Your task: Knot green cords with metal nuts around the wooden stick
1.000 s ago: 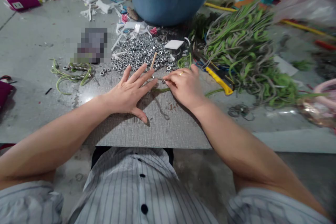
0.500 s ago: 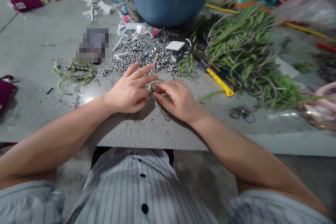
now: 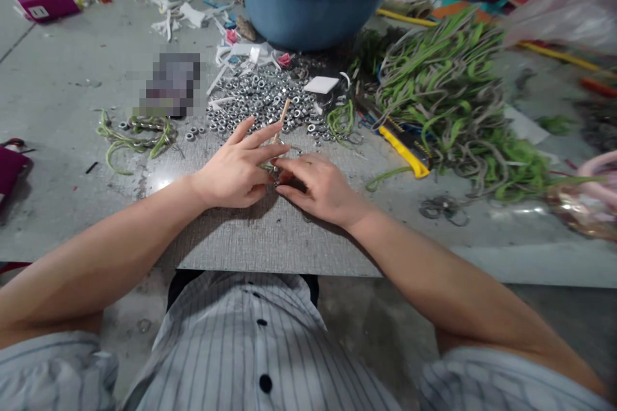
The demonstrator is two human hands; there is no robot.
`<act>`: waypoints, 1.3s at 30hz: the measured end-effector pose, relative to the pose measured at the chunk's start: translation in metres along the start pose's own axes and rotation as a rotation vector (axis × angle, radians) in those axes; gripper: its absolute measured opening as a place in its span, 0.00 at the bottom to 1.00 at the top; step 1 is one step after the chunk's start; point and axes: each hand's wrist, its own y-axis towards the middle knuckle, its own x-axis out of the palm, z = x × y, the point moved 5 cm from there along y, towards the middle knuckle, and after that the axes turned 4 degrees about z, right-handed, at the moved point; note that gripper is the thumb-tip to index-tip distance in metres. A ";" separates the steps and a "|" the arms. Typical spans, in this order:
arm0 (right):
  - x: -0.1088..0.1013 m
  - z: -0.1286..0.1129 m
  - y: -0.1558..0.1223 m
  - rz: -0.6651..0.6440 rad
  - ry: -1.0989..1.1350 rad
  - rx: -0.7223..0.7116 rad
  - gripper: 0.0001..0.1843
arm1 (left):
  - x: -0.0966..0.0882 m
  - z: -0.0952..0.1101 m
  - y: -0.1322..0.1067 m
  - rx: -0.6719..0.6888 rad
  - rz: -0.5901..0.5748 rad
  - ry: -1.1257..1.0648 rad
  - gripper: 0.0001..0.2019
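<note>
My left hand (image 3: 234, 168) pinches with thumb and forefinger close to the table, its other fingers stretched out. A short piece of greenish cord (image 3: 265, 167) shows at its fingertips. My right hand (image 3: 321, 187) meets it from the right, thumb and forefinger closed around a small shiny metal nut (image 3: 275, 171). Much of what lies between the fingers is hidden. A thin wooden stick (image 3: 285, 110) slants up just beyond the left fingers. Behind both hands spreads a pile of metal nuts (image 3: 250, 99). A green cord bundle with nuts (image 3: 139, 135) lies to the left.
A blue basin (image 3: 308, 9) stands behind the pile. To the right are a yellow utility knife (image 3: 403, 153) and a heap of green and grey cords (image 3: 448, 90). A white square piece (image 3: 321, 85) lies by the nuts. Purple boxes (image 3: 45, 1) sit at the left.
My right hand has shifted slightly left, closer to the left fingertips. The left hand stays nearly in place, and the small metal piece between them has turned or moved a little.
</note>
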 end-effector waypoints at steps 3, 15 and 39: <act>0.001 -0.001 0.000 0.003 -0.013 -0.012 0.20 | -0.001 0.000 0.001 -0.006 -0.009 0.008 0.11; -0.001 -0.001 0.001 0.049 0.010 0.019 0.24 | -0.006 -0.001 0.000 -0.015 0.059 0.017 0.10; -0.042 0.067 -0.010 -0.121 -0.043 0.521 0.10 | -0.032 -0.040 -0.015 -0.521 -0.605 0.250 0.17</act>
